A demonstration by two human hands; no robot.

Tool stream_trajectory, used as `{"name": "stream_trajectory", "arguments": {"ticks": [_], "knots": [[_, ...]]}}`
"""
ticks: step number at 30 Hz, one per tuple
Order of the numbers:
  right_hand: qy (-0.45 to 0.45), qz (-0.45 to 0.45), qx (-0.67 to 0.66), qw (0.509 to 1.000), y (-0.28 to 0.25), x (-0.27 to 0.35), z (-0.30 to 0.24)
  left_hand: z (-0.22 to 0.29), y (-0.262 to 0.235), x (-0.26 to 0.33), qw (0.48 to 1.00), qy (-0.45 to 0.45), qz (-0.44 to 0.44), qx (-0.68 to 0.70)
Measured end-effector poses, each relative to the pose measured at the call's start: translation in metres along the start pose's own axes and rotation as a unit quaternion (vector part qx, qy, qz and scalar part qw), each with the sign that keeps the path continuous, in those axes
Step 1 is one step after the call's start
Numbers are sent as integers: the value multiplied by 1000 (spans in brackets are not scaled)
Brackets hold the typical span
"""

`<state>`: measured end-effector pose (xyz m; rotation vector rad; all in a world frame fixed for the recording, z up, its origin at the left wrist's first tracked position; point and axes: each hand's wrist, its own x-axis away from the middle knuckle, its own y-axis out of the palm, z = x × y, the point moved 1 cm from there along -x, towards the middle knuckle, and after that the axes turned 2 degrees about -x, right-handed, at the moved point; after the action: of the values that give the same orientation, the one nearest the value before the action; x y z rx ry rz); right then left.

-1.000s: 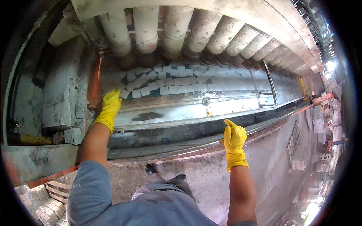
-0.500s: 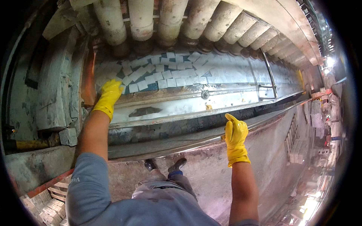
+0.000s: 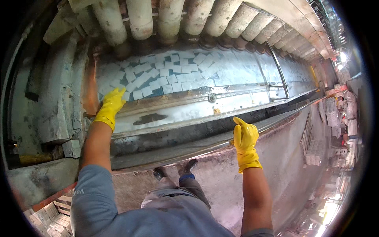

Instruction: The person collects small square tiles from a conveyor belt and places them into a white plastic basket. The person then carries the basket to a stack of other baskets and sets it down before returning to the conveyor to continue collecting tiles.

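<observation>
My left hand (image 3: 111,106), in a yellow rubber glove, reaches to the left end of a wet bed covered with small pale square tiles (image 3: 167,88). Its fingers are stretched and slightly spread at the near edge of the tiles. One light tile (image 3: 126,96) lies right beside the fingertips; I cannot tell whether they touch it. My right hand (image 3: 246,143), gloved in the same yellow, is at the metal rail (image 3: 209,148) of the trough. Its index finger points up and left, apart from the thumb, and nothing shows in it.
A row of thick, dirty cylinders (image 3: 169,19) hangs above the far side. A dark trough (image 3: 177,133) runs along the near side, below a bolted ledge (image 3: 212,98). A metal bar frame (image 3: 279,71) crosses the bed to the right. Stacked pieces (image 3: 314,152) stand on the right.
My left hand has drawn slightly back toward me along the tile edge. The whole view has shifted a little. My right hand stays by the rail.
</observation>
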<state>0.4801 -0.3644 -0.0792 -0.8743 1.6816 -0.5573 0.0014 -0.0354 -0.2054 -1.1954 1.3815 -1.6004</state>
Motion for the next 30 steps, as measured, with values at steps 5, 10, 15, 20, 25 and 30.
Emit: {"name": "stream_trajectory", "arguments": {"ticks": [5, 10, 15, 20, 25, 30], "knots": [[6, -10, 7, 1000, -3, -1, 0, 9, -6, 3, 999, -5, 27, 35], [23, -27, -3, 999, 2, -5, 0, -2, 34, -1, 994, -30, 90, 62], [33, -26, 7, 999, 3, -2, 1, 26, 19, 8, 995, -42, 32, 79], [22, -17, 7, 1000, 3, -5, -3, 47, 12, 22, 997, -77, -9, -3], [10, -7, 5, 1000, 5, -9, -3, 48, 8, 32, 993, -9, -38, 109], [33, -29, 5, 999, 3, -9, -1, 33, -11, 36, 989, -38, -20, 144]]}}
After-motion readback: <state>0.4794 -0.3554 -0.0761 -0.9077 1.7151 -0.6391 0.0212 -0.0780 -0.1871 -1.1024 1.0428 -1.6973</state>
